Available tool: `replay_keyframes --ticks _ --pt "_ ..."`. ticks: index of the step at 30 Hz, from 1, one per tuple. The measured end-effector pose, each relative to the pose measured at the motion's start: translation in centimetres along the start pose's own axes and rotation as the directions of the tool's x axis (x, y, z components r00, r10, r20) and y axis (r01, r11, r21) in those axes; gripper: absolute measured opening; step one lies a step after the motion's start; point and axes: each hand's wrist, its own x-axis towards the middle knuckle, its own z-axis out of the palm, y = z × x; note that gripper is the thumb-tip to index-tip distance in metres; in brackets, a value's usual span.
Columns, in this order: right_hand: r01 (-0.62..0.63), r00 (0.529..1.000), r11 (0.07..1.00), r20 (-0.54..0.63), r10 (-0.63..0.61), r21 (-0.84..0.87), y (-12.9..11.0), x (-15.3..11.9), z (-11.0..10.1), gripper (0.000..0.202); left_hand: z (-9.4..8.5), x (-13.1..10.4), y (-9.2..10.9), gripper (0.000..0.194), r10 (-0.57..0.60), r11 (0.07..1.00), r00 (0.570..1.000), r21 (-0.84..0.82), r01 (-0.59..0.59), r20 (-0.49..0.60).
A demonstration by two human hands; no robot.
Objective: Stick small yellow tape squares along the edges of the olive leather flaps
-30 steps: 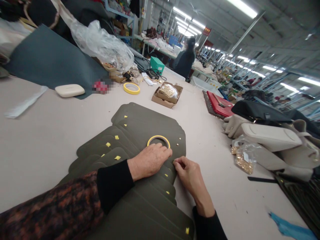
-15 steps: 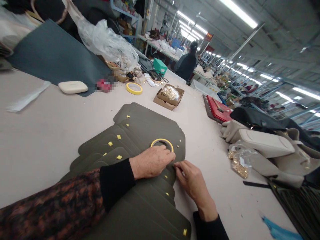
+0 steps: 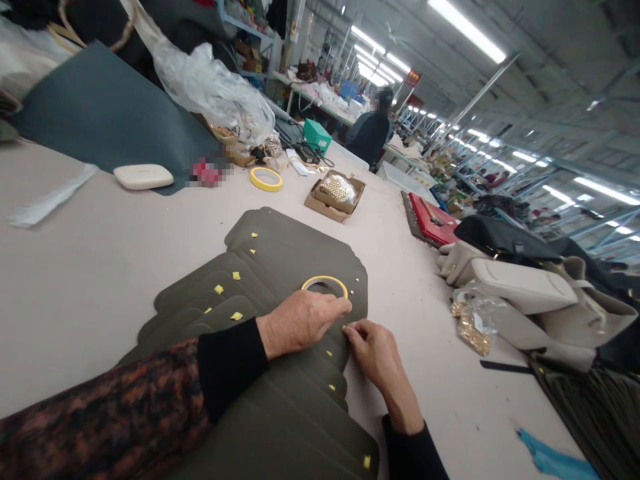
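My left hand (image 3: 303, 323) lies over a stack of dark olive panels (image 3: 295, 247), its fingers closed at the near side of a roll of yellow tape (image 3: 325, 279). The hand hides the lower part of that roll. At the right edge of the stack, my right hand (image 3: 377, 350) pinches thumb and forefinger on a tiny yellow piece of tape (image 3: 344, 328), mostly covered by the fingertips. Small yellow tape bits (image 3: 237, 275) dot the overlapping panels. Two small shiny studs (image 3: 357, 280) sit near the top panel's right edge.
Behind the stack are another yellow tape roll (image 3: 266, 179) and a cardboard box (image 3: 327, 207) with gold beads. Cream bags (image 3: 515, 285) and a plastic bag of gold hardware (image 3: 474, 330) lie at right. A dark sheet (image 3: 110, 113) and white case (image 3: 143, 177) are at left. A person (image 3: 370, 130) sits beyond.
My left index finger has straightened out further to the right. The right fingertips have come slightly left over the panel edge. The whole view has shifted a little.
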Motion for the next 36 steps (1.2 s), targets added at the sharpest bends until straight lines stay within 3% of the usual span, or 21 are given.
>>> replay_keyframes --ticks 4,7,9,14,17,23,26,29,32,36 --pt "0.026 0.991 0.994 0.126 -0.039 0.108 -0.1 -1.0 -0.8 0.026 0.0 -0.1 0.0 0.022 0.006 1.0 0.998 -0.023 -0.008 -0.065" --pt "0.091 0.994 0.968 -0.085 -0.073 0.235 -0.6 -1.2 -1.5 0.022 0.0 -0.2 0.1 0.034 -0.01 1.0 0.998 -0.002 0.01 -0.062" --pt "0.205 0.961 0.94 -0.238 -0.14 0.274 -1.1 -1.2 -1.5 0.022 -0.1 -0.2 0.2 0.044 -0.029 0.999 0.999 0.015 0.029 -0.036" --pt "0.447 0.872 0.879 -0.301 -0.387 0.166 -2.2 -0.8 -0.8 0.017 -0.2 -0.2 0.5 0.043 -0.015 0.998 1.0 0.058 0.016 -0.007" --pt "0.482 0.842 0.874 -0.312 -0.44 0.067 -2.3 -0.4 -0.3 0.017 -0.3 -0.1 0.6 0.039 -0.026 0.994 0.999 0.104 0.023 0.032" --pt "0.472 0.796 0.878 -0.387 -0.465 -0.082 -1.7 -0.1 0.6 0.019 -0.2 0.1 0.5 0.005 -0.059 0.996 0.998 0.07 0.057 0.025" --pt "0.417 0.811 0.908 -0.439 -0.387 -0.031 -1.9 -0.1 1.0 0.017 0.0 0.4 0.4 0.008 -0.075 0.994 0.997 0.08 0.075 -0.002" --pt "0.26 0.908 0.929 -0.394 -0.142 0.265 -2.6 0.2 1.1 0.015 0.2 0.7 0.4 0.01 -0.082 0.99 0.996 0.115 0.084 -0.019" --pt "0.054 0.966 0.797 -0.234 0.111 0.602 -2.7 1.2 1.2 0.019 0.3 0.7 0.4 0.012 -0.067 0.99 0.995 0.12 0.076 -0.073" --pt "-0.099 0.948 0.656 -0.13 0.291 0.748 -0.9 3.0 1.3 0.028 0.3 0.3 0.5 0.014 -0.065 0.987 0.993 0.139 0.079 -0.103"
